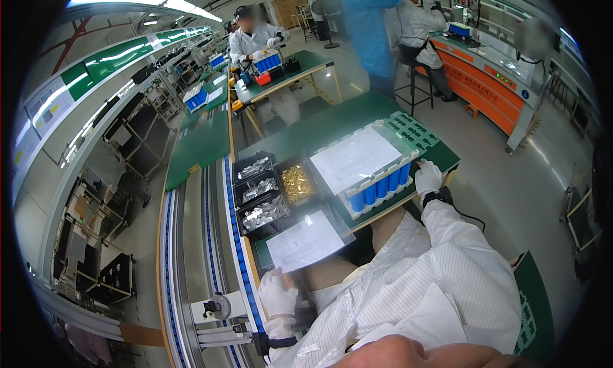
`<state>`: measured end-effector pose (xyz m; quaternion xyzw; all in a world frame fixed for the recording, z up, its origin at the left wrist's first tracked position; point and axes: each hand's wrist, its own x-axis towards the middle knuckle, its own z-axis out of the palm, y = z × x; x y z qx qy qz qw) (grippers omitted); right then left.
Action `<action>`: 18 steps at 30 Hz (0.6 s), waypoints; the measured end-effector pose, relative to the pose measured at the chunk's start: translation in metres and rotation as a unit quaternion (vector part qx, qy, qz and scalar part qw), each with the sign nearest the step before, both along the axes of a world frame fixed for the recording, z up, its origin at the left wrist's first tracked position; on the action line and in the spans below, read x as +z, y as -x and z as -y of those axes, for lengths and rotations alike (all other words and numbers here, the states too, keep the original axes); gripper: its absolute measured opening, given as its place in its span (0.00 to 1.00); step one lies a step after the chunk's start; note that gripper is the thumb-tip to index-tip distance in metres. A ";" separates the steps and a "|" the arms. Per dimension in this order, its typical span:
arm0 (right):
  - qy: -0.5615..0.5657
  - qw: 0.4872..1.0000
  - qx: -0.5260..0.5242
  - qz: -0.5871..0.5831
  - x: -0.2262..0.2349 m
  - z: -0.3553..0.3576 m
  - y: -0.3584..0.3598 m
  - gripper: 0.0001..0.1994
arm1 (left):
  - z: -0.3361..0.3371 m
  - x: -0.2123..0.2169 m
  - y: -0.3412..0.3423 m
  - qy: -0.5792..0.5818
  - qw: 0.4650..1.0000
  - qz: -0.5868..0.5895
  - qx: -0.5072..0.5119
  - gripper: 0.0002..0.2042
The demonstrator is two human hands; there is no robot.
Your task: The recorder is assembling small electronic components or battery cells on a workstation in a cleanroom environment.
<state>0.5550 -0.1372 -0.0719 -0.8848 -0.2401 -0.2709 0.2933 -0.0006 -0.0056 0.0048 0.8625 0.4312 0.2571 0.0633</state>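
Note:
Both my hands wear white gloves. My left hand (278, 294) is at the table's near left corner, beside the lower edge of a printed sheet in a clear sleeve (306, 241); its fingers are partly smeared. By the table's right edge rests my right hand (428, 177), fingers loosely apart with nothing visible in them. Just left of it stands a white rack (357, 213) of upright blue cylinders (382, 188). A second sleeved sheet (355, 158) lies over the rack and hides most of its top.
Black bins (263, 216) of silver metal parts and a heap of brass-coloured parts (296, 183) stand at left. A green tray with cutouts (412, 131) lies behind the rack. Conveyor rails (211, 240) run along the left. Co-workers (255, 42) work beyond; an orange machine (476, 90) stands far right.

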 end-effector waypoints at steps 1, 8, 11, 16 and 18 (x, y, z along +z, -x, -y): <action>0.002 1.000 -0.001 -0.003 0.001 0.000 0.000 0.13 | 0.000 0.000 0.000 0.000 1.000 0.000 0.000 0.22; -0.002 1.000 -0.002 -0.001 0.001 -0.001 0.001 0.13 | 0.000 -0.001 0.001 -0.001 1.000 0.000 -0.002 0.22; -0.003 1.000 0.002 0.009 -0.002 -0.001 -0.001 0.13 | -0.001 0.000 0.000 -0.003 1.000 0.000 -0.004 0.23; -0.011 1.000 0.003 0.020 -0.002 0.001 0.000 0.12 | 0.000 0.002 -0.001 -0.004 1.000 0.001 -0.009 0.23; -0.014 1.000 0.004 0.017 0.000 0.000 0.002 0.12 | 0.000 0.001 0.000 0.001 1.000 0.000 -0.010 0.22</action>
